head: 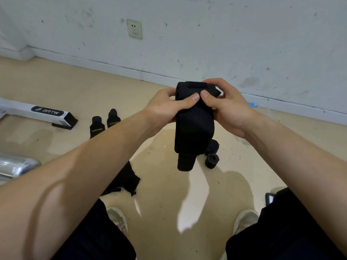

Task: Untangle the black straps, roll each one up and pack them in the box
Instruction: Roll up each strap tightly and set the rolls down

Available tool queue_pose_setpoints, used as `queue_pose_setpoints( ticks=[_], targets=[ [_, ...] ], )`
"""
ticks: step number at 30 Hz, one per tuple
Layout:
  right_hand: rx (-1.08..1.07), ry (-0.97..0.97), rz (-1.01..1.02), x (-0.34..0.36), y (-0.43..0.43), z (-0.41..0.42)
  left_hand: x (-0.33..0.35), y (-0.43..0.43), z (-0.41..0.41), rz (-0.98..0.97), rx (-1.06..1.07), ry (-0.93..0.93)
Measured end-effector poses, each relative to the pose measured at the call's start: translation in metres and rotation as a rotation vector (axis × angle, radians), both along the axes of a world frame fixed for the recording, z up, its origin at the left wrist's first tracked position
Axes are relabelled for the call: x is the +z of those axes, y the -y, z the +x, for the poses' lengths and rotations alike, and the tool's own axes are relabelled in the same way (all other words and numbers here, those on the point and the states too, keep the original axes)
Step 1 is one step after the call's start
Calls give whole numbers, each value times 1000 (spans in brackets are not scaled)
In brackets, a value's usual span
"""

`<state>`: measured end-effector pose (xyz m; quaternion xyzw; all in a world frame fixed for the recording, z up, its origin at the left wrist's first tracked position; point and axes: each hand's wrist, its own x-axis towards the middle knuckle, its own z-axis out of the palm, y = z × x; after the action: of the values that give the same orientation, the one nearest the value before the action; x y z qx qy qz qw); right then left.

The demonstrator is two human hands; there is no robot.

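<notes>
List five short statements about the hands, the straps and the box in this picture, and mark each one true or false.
1. Both the left hand and the right hand grip one black strap. True.
2. The two rolled straps sit inside the white box. False: they lie on the floor, below the held strap and well away from the box.
3. The white box lies on the floor to the person's left. True.
4. The two lettered straps are rolled up. False: they lie flat and unrolled on the floor near the box.
5. The wall socket has a plug in it. False: nothing is plugged in.
</notes>
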<state>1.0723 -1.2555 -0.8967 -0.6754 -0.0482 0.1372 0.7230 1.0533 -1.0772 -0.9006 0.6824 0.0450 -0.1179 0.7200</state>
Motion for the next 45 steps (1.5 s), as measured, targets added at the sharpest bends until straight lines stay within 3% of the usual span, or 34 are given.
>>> queue_pose_setpoints(
  ticks=[18, 23, 31, 37, 45],
  targets=[
    [85, -127, -48, 6, 3, -3, 2, 1, -3, 102, 38, 66],
    [36, -37, -49, 1, -1, -3, 2, 0, -5, 101, 37, 68],
    [35, 30, -31, -2, -1, -2, 4, 0, -5, -63, 2, -113],
    [73, 51, -31, -1, 3, -1, 14, 2, -5, -134, -44, -120],
    [71, -124, 5, 9, 7, -3, 11, 0, -3, -97, -2, -30]
  ],
)
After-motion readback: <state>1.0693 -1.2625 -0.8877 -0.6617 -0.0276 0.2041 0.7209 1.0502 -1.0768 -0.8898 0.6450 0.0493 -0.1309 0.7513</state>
